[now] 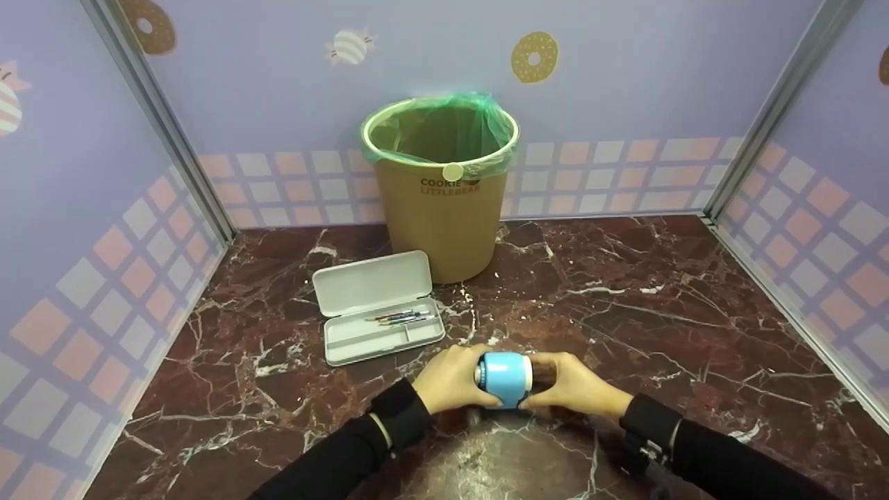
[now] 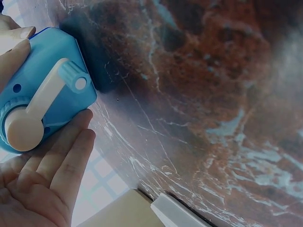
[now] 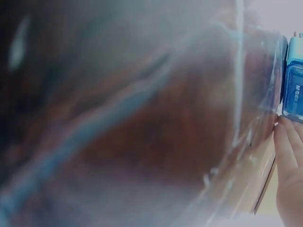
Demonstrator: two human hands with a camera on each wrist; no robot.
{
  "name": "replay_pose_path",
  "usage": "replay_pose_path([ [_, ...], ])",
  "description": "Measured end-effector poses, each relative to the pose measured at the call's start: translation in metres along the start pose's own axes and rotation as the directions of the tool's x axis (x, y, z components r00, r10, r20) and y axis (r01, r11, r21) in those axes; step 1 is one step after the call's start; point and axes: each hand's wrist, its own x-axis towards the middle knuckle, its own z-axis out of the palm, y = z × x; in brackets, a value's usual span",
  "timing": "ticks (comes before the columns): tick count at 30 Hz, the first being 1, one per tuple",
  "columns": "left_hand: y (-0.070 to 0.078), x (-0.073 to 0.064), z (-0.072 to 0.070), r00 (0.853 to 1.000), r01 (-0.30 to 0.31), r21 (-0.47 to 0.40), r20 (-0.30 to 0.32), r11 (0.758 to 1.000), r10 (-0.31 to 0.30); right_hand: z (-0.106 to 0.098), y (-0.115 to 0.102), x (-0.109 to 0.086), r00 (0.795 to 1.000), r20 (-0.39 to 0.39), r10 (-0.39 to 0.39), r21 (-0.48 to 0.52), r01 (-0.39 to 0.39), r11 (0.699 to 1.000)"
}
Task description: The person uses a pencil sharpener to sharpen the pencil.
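A blue crank pencil sharpener (image 1: pixel 507 378) sits on the table between both hands. My left hand (image 1: pixel 451 378) grips its left end, thumb on the near side and fingers on the far side. My right hand (image 1: pixel 580 385) holds it from the right with thumb and fingertips. The left wrist view shows the white crank arm (image 2: pixel 46 90) with its blue knob on the face of the sharpener. In the right wrist view only the sharpener's clear blue shavings drawer (image 3: pixel 294 90) and some right-hand fingers (image 3: pixel 286 146) appear, at the right edge.
An open white pencil case (image 1: pixel 371 285) lies to the left with several pencils (image 1: pixel 403 317) inside. Behind it stands a tan bin (image 1: pixel 444 222) lined with a green bag. Patterned panels (image 1: pixel 625 104) enclose the marbled table (image 1: pixel 590 292) at the back and sides.
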Motion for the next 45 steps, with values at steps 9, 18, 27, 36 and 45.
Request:
replay_pose_path([
  [9, 0.002, -0.002, -0.001, 1.000, -0.010, -0.006, -0.009, 1.000, 0.010, 0.003, -0.004, 0.001, 1.000, -0.012, 0.011, -0.082, -0.012, 0.997],
  [18, 0.003, -0.004, -0.001, 1.000, -0.017, 0.015, -0.019, 1.000, 0.017, 0.000, -0.010, 0.006, 1.000, -0.001, -0.009, -0.155, 0.008, 0.988],
  [27, 0.001, -0.004, -0.002, 1.000, -0.020, 0.015, -0.012, 1.000, 0.021, 0.000, -0.009, 0.011, 1.000, 0.026, -0.016, -0.195, 0.020, 0.981],
  [36, -0.002, -0.003, -0.003, 0.999, -0.031, 0.012, 0.014, 0.999, 0.031, 0.005, -0.009, 0.010, 1.000, 0.007, -0.022, -0.200, 0.023, 0.979],
  [45, -0.005, -0.002, -0.010, 0.998, -0.024, 0.025, 0.067, 0.999, 0.022, -0.001, -0.012, 0.006, 0.999, -0.033, -0.015, -0.190, 0.008, 0.982],
])
